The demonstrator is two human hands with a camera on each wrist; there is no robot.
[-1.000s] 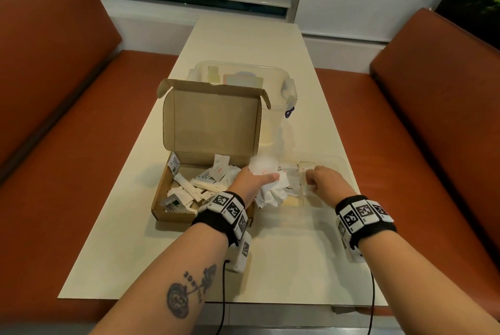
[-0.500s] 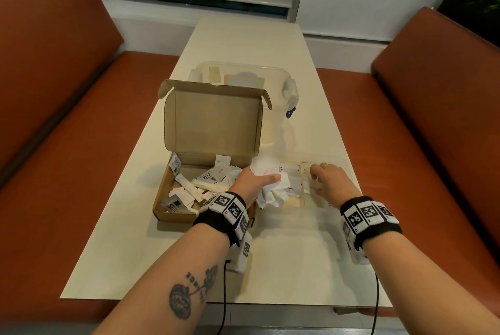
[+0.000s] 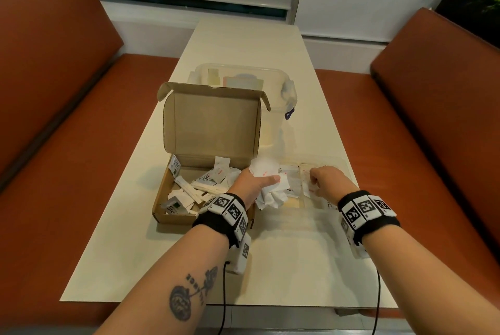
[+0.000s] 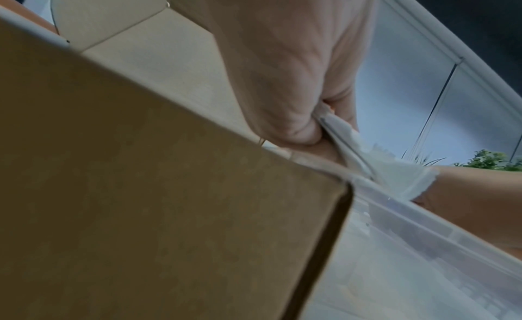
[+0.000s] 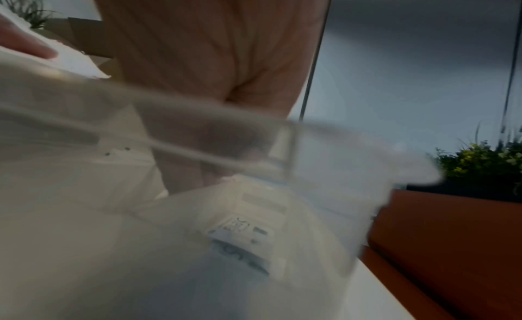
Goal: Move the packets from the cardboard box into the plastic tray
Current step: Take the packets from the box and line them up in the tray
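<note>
Orange booth seats flank a long pale table (image 3: 297,253) where a person sorts sachets. At the near end, the cardboard box (image 3: 211,123) stands with its lid up beside the clear plastic tray (image 3: 343,164). The left hand (image 3: 250,183), over the box's right wall, has its grip closed round a bunch of white packets (image 3: 272,194), thumb laid across them, the bunch hanging over the tray's left end. The right hand (image 3: 327,181) reaches into the tray with curled fingers at a packet near the middle divider; whether that grip pinches it cannot be told from the blurred wrist view. The step in hand looks like delivery: the next move calls for lowering the bunch into a compartment and letting go without spilling any onto the table. Many packets and thin white sticks (image 3: 194,190) remain loose in the box, so the job appears far from done. A few printed sachets (image 3: 290,185) already lie flat in the tray. Behind the box sits a lidded clear tub (image 3: 286,91), contents indistinct.
</note>
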